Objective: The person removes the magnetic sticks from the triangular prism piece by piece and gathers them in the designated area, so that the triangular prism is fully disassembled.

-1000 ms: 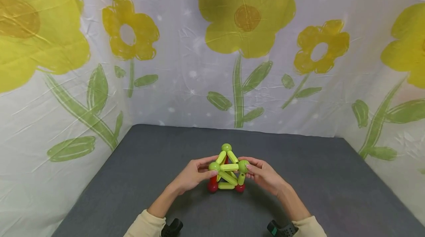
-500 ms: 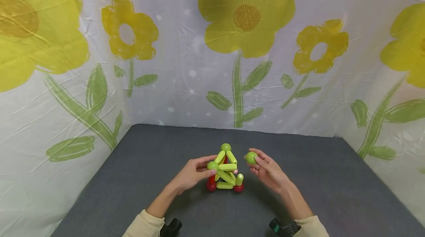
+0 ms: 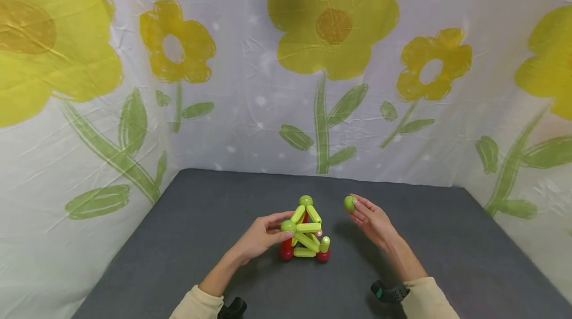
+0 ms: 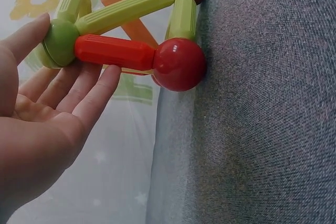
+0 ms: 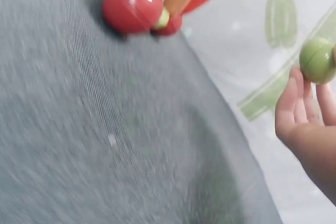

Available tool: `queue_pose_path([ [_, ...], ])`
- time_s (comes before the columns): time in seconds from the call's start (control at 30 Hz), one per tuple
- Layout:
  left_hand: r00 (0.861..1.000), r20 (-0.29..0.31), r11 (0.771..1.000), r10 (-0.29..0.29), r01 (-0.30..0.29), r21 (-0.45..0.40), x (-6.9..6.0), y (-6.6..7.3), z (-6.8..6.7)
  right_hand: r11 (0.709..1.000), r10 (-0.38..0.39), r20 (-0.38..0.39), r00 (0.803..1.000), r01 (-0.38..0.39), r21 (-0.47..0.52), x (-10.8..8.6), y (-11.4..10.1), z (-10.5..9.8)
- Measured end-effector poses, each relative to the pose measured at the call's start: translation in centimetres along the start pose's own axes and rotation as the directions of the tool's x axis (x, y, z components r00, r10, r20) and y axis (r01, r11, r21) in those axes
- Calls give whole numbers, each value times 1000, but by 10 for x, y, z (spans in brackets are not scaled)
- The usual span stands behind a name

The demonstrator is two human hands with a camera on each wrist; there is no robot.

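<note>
A frame of green and red rods (image 3: pixel 308 227) joined by balls stands on the dark table. My left hand (image 3: pixel 261 237) pinches its left green ball (image 3: pixel 288 226) between thumb and fingers; the left wrist view shows that green ball (image 4: pixel 60 43) with a red rod (image 4: pixel 114 51) running to a red ball (image 4: pixel 180 64). Off to the right and raised, my right hand (image 3: pixel 374 220) pinches a loose green ball (image 3: pixel 350 203), apart from the frame. A short green rod (image 3: pixel 325 244) stands upright on the front right red ball (image 3: pixel 323 256), its top end bare.
The dark grey table (image 3: pixel 187 219) spreads around the frame. Behind it and at both sides hangs a pale cloth (image 3: pixel 241 150) printed with yellow flowers. Dark bands (image 3: pixel 390 293) are on both wrists.
My right hand has lifted the green ball off the frame's right corner and carried it right and away. My left hand keeps its hold on the left ball.
</note>
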State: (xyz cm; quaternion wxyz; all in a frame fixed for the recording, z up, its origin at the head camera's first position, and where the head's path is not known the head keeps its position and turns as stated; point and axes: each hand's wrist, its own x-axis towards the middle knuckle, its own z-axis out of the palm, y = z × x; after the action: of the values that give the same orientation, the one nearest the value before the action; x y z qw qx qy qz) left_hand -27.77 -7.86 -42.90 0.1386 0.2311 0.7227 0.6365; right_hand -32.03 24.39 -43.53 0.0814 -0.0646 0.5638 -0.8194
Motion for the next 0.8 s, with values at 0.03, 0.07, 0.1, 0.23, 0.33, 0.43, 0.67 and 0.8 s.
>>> queue_pose_path([
  [0.03,1000,-1,1000,-2,2,-2,0,0,0,999,13,-34,999,-14,-29,3,1,-3],
  [0.07,1000,-1,1000,-2,2,-3,0,0,0,998,28,-65,998,-31,-57,6,2,-5],
  [0.1,1000,-1,1000,-1,1,-4,0,0,0,995,41,-92,995,-49,-88,9,3,-7],
  [0.23,1000,-2,1000,-8,8,-4,0,0,-1,978,61,-156,986,-91,-190,20,7,-14],
  [0.33,1000,-9,1000,-18,18,-2,-1,1,-1,964,60,-193,979,-107,-244,28,8,-20],
  [0.43,1000,-20,1000,-16,16,6,-1,2,0,952,59,-238,969,-126,-278,35,8,-25],
  [0.67,1000,-25,1000,-15,15,6,-1,0,2,915,42,-314,949,-162,-369,47,6,-32],
  [0.8,1000,-16,1000,-6,6,4,0,1,1,887,21,-339,941,-174,-428,53,3,-35],
])
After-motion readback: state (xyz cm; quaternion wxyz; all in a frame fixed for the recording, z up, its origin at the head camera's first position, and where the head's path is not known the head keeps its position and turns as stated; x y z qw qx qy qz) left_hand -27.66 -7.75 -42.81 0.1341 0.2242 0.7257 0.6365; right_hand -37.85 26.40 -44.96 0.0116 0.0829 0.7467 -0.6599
